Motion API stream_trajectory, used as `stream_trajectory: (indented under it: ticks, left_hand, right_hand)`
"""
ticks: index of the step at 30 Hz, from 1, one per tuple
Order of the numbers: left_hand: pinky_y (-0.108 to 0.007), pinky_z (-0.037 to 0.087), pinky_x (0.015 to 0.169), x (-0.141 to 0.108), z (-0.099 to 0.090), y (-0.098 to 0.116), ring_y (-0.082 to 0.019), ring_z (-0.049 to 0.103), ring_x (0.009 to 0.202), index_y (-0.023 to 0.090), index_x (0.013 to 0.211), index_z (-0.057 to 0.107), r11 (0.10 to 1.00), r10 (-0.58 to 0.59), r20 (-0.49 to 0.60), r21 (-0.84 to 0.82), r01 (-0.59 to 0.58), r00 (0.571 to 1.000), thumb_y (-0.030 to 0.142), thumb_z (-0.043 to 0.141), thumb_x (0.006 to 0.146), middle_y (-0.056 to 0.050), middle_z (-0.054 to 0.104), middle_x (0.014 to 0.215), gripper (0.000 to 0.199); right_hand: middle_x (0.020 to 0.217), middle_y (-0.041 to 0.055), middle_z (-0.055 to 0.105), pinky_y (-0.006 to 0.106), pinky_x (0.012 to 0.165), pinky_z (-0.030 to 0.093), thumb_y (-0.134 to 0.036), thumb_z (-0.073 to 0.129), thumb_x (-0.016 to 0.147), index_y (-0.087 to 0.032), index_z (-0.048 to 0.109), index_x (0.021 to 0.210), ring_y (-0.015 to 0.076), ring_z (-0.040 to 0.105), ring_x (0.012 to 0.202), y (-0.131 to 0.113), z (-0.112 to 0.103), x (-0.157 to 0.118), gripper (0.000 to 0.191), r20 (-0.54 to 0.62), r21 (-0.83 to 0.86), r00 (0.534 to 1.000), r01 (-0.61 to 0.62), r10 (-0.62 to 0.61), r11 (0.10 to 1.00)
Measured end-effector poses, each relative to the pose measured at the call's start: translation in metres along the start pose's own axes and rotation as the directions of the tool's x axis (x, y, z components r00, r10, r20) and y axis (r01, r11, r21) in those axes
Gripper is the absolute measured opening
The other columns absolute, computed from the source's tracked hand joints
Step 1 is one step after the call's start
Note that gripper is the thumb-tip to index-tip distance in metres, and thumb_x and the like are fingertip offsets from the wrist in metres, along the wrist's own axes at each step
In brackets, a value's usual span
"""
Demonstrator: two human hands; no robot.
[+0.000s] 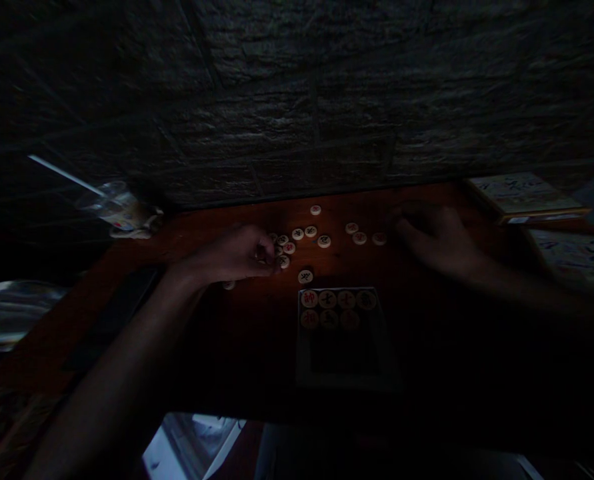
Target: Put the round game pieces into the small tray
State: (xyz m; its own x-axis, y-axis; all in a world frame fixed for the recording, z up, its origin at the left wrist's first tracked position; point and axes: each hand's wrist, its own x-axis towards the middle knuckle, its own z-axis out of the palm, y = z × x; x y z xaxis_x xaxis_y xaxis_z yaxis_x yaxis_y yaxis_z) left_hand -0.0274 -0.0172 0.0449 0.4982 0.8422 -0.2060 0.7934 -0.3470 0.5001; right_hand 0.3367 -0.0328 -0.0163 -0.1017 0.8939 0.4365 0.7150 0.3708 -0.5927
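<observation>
Game pieces (289, 248) cluster just right of the left hand (237, 252), 3 left of the right hand (439, 239); both curl their fingers, whether around anything I can't tell.

Pale round pieces (324, 241) bear red or black characters.

Wooden table (344, 267) with round pieces (324, 241)

The left hand (241, 252) partly hides some round pieces (284, 263); the right hand (437, 241) blurs, its fingertips apparently too dark to read.
</observation>
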Motion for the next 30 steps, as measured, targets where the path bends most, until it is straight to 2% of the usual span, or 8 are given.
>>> stream_trajectory:
  ticks: [3,8,16,19,22,24,26,30]
  left_hand:
    - [-0.026,0.047,0.061,0.001,0.000,-0.001,-0.018,0.072,0.070,0.027,0.082,0.082,0.990,0.116,-0.015,0.081,-0.114,0.993,0.039,0.083,0.079,0.000,0.080,0.082,0.012]
    - [-0.029,0.047,0.066,0.004,0.006,0.004,-0.021,0.075,0.077,0.026,0.091,0.082,0.989,0.095,-0.067,0.123,-0.086,0.993,0.048,0.083,0.083,-0.001,0.081,0.086,0.023]
    - [-0.031,0.045,0.068,0.014,0.024,0.006,-0.019,0.071,0.078,0.024,0.092,0.080,0.969,0.220,-0.122,0.144,-0.202,0.968,0.050,0.076,0.091,-0.001,0.077,0.087,0.027]
    - [-0.031,0.047,0.072,0.015,0.026,0.005,-0.019,0.072,0.081,0.024,0.093,0.078,0.963,0.250,-0.166,0.141,-0.228,0.954,0.045,0.072,0.094,-0.003,0.079,0.092,0.022]
    - [-0.031,0.050,0.074,0.015,0.029,0.006,-0.019,0.073,0.083,0.023,0.101,0.076,0.973,0.230,-0.301,0.046,-0.227,0.926,0.042,0.071,0.096,-0.003,0.080,0.096,0.020]
    - [-0.031,0.052,0.076,0.016,0.034,0.012,-0.020,0.074,0.086,0.023,0.104,0.074,0.967,0.187,-0.403,-0.086,-0.241,0.896,0.043,0.075,0.094,-0.004,0.080,0.098,0.023]
    - [-0.032,0.055,0.078,0.019,0.041,0.023,-0.021,0.074,0.086,0.022,0.100,0.072,0.930,0.127,-0.462,-0.251,-0.267,0.878,0.045,0.082,0.087,-0.005,0.081,0.096,0.028]
    - [-0.035,0.061,0.081,0.031,0.055,0.051,-0.022,0.077,0.083,0.022,0.089,0.068,0.809,0.091,-0.408,-0.502,-0.306,0.909,0.045,0.093,0.075,-0.005,0.081,0.089,0.037]
  right_hand:
    - [0.102,0.0104,0.083,0.043,0.086,0.059,-0.031,0.055,0.093,-0.021,0.080,0.096,0.0284,0.077,0.092,0.001,0.001,0.000,0.027,-0.010,0.014,1.000,-0.005,0.005,1.000]
    - [0.102,0.0111,0.082,0.044,0.085,0.059,-0.031,0.059,0.093,-0.020,0.080,0.097,0.0295,0.078,0.093,0.002,0.003,0.000,0.024,-0.027,-0.003,0.999,-0.029,0.029,1.000]
    - [0.100,0.0074,0.082,0.043,0.088,0.060,-0.029,0.058,0.094,-0.026,0.079,0.092,0.0292,0.078,0.096,0.001,0.001,0.000,0.021,-0.010,0.048,0.999,-0.051,0.051,0.998]
    - [0.093,0.0083,0.078,0.043,0.088,0.059,-0.031,0.052,0.098,-0.025,0.074,0.086,0.0287,0.076,0.094,-0.002,-0.001,0.000,0.026,-0.150,0.142,0.986,-0.049,0.071,0.989]
    - [0.090,0.0091,0.076,0.042,0.086,0.058,-0.034,0.049,0.100,-0.024,0.069,0.086,0.0279,0.073,0.092,-0.011,-0.001,-0.005,0.026,-0.271,0.235,0.962,0.020,0.045,0.972]
    - [0.094,0.0075,0.078,0.040,0.086,0.057,-0.035,0.052,0.100,-0.024,0.070,0.091,0.0260,0.073,0.093,-0.023,0.003,-0.012,0.023,-0.188,0.268,0.982,0.073,-0.022,0.961]
    - [0.100,0.0046,0.080,0.037,0.089,0.057,-0.032,0.057,0.100,-0.024,0.074,0.099,0.0238,0.075,0.096,-0.036,0.011,-0.018,0.018,-0.020,0.320,0.995,0.094,-0.093,0.943]
    - [0.105,0.0043,0.082,0.035,0.083,0.058,-0.036,0.066,0.100,-0.023,0.075,0.114,0.0221,0.077,0.093,-0.055,0.026,-0.025,0.021,0.117,0.459,0.984,0.064,-0.132,0.886]
